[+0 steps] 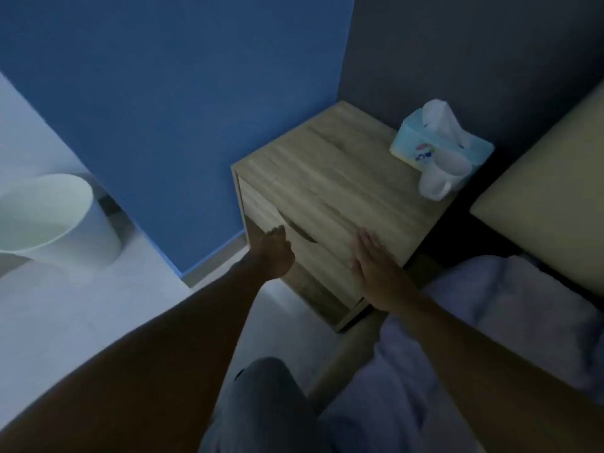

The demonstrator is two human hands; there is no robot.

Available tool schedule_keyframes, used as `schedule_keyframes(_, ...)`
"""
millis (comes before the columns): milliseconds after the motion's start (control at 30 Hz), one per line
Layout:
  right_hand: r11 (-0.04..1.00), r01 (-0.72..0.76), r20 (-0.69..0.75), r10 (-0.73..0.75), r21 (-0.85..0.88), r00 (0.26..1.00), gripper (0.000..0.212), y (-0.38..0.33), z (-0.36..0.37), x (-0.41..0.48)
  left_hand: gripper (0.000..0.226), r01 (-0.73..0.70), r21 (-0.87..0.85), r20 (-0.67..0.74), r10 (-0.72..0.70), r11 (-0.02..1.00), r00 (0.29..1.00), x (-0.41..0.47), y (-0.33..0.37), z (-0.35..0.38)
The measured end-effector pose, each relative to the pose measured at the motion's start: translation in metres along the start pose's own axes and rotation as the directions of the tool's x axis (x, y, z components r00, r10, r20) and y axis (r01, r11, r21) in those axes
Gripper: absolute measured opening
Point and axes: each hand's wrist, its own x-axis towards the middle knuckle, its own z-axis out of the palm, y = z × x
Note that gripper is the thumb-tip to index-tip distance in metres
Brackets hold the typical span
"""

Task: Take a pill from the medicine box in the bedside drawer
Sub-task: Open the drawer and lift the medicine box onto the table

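**Drawer shut, light poor: where the reach could slip**

Dim blue light fills a bedroom corner, with a wooden nightstand (330, 191) set against a blue wall and a bed (510, 322) just beside it. A tissue pack (438, 142) and a white cup (441, 178) sit together at the far corner of the nightstand top, and a white bin (55, 220) stands on the floor well apart to one side.

Both hands are empty. The left hand (276, 253) is loosely curled, fingers pointing toward the curved cut-out handle (299, 232) in the top drawer (277, 220); whether it touches the drawer front cannot be told. The right hand (376, 266) lies open and flat at the near edge of the nightstand top.

No medicine box shows; by the task it should be inside the closed drawer.

Likely trouble: in such gloom the fingers may miss the shallow cut-out and slide off. A hard tug could shift the light nightstand or jolt the cup, though the flat hand looks placed to steady it. Once open, picking out one small pill in this darkness risks dropping it.
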Motion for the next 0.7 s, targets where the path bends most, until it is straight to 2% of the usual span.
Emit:
schedule_keyframes(100,0.996,0.024,-0.146,-0.036,-0.087,0.989,0.065,0.008,0.014,0.002,0.061,0.043,-0.161,0.011,-0.042,0.986,0.999,0.016,-0.010,0.021)
schedule_keyframes(267,0.987,-0.016,-0.254,-0.025,-0.161,0.967,0.067,0.011,0.032,0.005,0.069,0.058,-0.443,-0.087,-0.108,0.895,0.990,0.043,-0.013,0.058)
schedule_keyframes(467,0.988,-0.082,-0.344,0.033,-0.130,0.939,0.066,0.019,0.044,-0.006,0.078,-0.018,-0.602,-0.191,-0.122,0.798,0.974,0.067,-0.008,0.073)
schedule_keyframes(700,0.988,-0.087,-0.333,0.039,-0.128,0.942,0.066,0.019,0.045,-0.009,0.087,-0.082,-0.701,-0.242,-0.128,0.709,0.962,0.073,0.007,0.074)
